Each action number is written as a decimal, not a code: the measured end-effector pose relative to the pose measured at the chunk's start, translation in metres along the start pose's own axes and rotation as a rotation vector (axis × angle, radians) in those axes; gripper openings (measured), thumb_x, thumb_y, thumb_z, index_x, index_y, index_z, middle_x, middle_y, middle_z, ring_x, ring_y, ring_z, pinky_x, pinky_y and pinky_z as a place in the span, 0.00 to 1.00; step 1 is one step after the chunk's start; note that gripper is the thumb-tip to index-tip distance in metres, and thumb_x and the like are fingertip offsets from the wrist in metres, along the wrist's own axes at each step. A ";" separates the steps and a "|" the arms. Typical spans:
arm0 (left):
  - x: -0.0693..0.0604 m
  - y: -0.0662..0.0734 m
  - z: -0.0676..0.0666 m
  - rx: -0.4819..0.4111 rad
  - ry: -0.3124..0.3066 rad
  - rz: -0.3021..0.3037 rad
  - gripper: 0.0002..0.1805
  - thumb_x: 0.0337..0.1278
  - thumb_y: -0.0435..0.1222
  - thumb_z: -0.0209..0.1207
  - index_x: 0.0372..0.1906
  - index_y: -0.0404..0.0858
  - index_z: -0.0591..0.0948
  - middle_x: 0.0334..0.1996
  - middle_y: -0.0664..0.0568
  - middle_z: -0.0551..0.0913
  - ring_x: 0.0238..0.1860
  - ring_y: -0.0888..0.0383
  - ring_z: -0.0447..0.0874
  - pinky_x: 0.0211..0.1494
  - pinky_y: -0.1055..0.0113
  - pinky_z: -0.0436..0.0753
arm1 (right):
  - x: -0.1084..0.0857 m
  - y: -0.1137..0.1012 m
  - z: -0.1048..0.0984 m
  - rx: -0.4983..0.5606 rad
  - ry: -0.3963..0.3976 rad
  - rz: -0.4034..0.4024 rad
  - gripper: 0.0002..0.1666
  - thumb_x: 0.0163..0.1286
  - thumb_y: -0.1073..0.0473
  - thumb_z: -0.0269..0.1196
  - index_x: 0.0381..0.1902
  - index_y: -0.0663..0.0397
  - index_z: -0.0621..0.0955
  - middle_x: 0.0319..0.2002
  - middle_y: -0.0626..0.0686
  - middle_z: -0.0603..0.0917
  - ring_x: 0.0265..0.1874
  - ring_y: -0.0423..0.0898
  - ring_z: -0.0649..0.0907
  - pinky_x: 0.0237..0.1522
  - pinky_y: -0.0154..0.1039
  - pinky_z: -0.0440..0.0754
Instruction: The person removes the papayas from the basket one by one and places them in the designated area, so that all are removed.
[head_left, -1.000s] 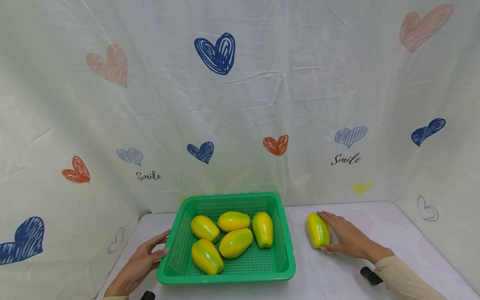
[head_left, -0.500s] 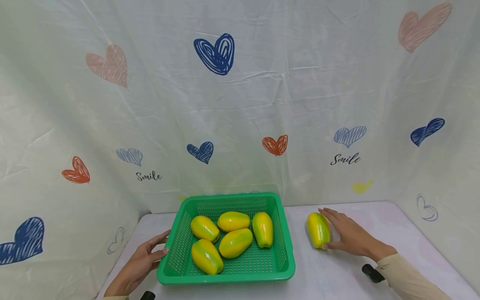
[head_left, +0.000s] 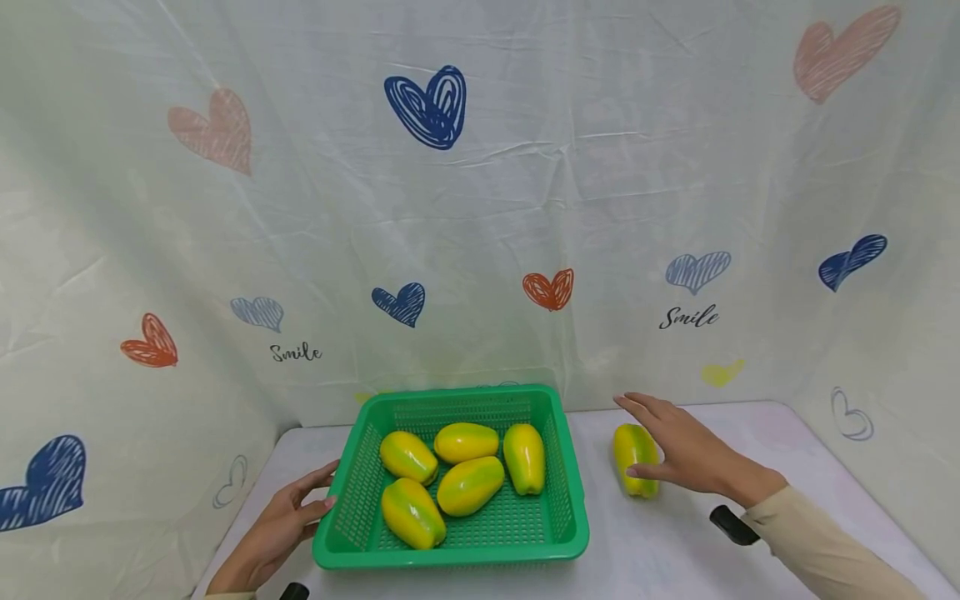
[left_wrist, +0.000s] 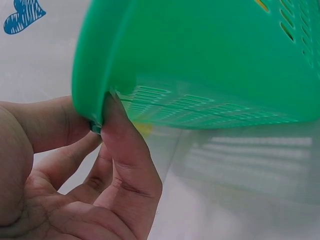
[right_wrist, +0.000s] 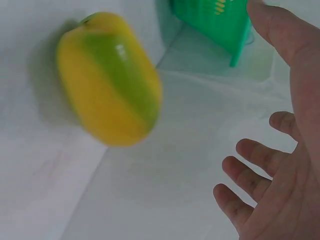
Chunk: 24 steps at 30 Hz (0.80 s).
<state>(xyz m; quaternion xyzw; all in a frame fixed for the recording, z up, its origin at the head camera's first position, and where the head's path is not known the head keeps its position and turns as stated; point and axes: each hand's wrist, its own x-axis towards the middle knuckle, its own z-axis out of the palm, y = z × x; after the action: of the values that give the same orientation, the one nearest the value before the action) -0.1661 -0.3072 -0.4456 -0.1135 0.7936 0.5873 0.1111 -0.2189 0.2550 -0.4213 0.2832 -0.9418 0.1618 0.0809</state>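
A green plastic basket [head_left: 450, 553] stands on the table with several yellow-green papayas [head_left: 471, 486] lying in it. At its left side my left hand [head_left: 281, 521] pinches the rim; the left wrist view shows thumb and fingertips [left_wrist: 117, 115] closed on the rim edge. To the right of the basket one more papaya [head_left: 633, 454] lies on the table. My right hand [head_left: 690, 450] hovers over it with fingers spread, the thumb passing in front of the fruit in the head view. In the right wrist view the papaya [right_wrist: 110, 82] is apart from the hand.
A pale table [head_left: 600, 567] carries the basket. Behind and at both sides hangs a white curtain [head_left: 480, 208] printed with hearts. A black wrist camera [head_left: 733, 525] sits at my right sleeve.
My right hand has let go of the lone papaya and risen off it, fingers opening and moving away to the back. The papaya stays in place. My left hand keeps its hold on the basket.
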 end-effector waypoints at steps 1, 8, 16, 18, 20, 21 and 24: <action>0.001 0.000 0.000 0.001 0.000 0.000 0.35 0.76 0.26 0.55 0.82 0.28 0.58 0.70 0.29 0.63 0.47 0.51 0.84 0.53 0.54 0.88 | 0.002 -0.004 -0.002 -0.001 -0.002 -0.006 0.59 0.58 0.43 0.82 0.80 0.56 0.67 0.75 0.64 0.71 0.70 0.68 0.73 0.67 0.72 0.73; 0.002 -0.001 -0.001 0.008 -0.006 0.002 0.35 0.77 0.27 0.55 0.82 0.28 0.57 0.70 0.28 0.63 0.47 0.52 0.84 0.54 0.54 0.88 | 0.018 -0.029 -0.011 -0.025 0.007 -0.111 0.58 0.59 0.43 0.81 0.80 0.56 0.67 0.74 0.63 0.73 0.69 0.66 0.75 0.67 0.70 0.74; -0.001 -0.001 0.001 -0.003 0.007 -0.002 0.35 0.76 0.27 0.56 0.82 0.29 0.59 0.70 0.29 0.63 0.47 0.51 0.84 0.54 0.53 0.89 | 0.036 -0.051 -0.012 -0.029 -0.011 -0.211 0.57 0.62 0.43 0.80 0.80 0.58 0.65 0.74 0.64 0.72 0.70 0.64 0.74 0.68 0.68 0.74; -0.001 -0.001 0.001 -0.002 0.004 0.002 0.35 0.75 0.27 0.56 0.82 0.29 0.59 0.70 0.29 0.63 0.47 0.51 0.84 0.54 0.53 0.88 | 0.040 -0.056 -0.011 -0.023 -0.023 -0.228 0.57 0.62 0.43 0.79 0.80 0.59 0.65 0.74 0.64 0.71 0.70 0.64 0.74 0.68 0.68 0.73; -0.001 -0.001 0.001 -0.003 0.004 0.002 0.35 0.75 0.26 0.55 0.82 0.29 0.59 0.70 0.29 0.63 0.48 0.51 0.84 0.53 0.53 0.88 | 0.044 -0.060 -0.010 -0.022 -0.037 -0.238 0.57 0.62 0.43 0.79 0.80 0.58 0.65 0.74 0.64 0.71 0.71 0.64 0.73 0.69 0.67 0.73; 0.000 0.000 0.001 -0.003 0.004 0.002 0.35 0.75 0.26 0.55 0.82 0.29 0.59 0.70 0.29 0.63 0.48 0.51 0.84 0.54 0.53 0.88 | 0.047 -0.062 -0.009 -0.027 -0.043 -0.243 0.57 0.62 0.43 0.79 0.81 0.58 0.65 0.75 0.64 0.71 0.71 0.64 0.73 0.70 0.67 0.72; 0.001 0.000 0.001 -0.003 0.007 -0.004 0.36 0.75 0.26 0.55 0.82 0.29 0.59 0.71 0.29 0.62 0.48 0.51 0.84 0.54 0.53 0.88 | 0.053 -0.068 -0.005 -0.045 -0.065 -0.257 0.58 0.62 0.43 0.79 0.81 0.57 0.65 0.76 0.65 0.69 0.71 0.64 0.73 0.70 0.67 0.72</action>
<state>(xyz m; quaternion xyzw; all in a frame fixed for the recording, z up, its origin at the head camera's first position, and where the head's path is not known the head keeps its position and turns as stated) -0.1665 -0.3064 -0.4461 -0.1173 0.7928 0.5880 0.1096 -0.2245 0.1769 -0.3859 0.4046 -0.9034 0.1198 0.0769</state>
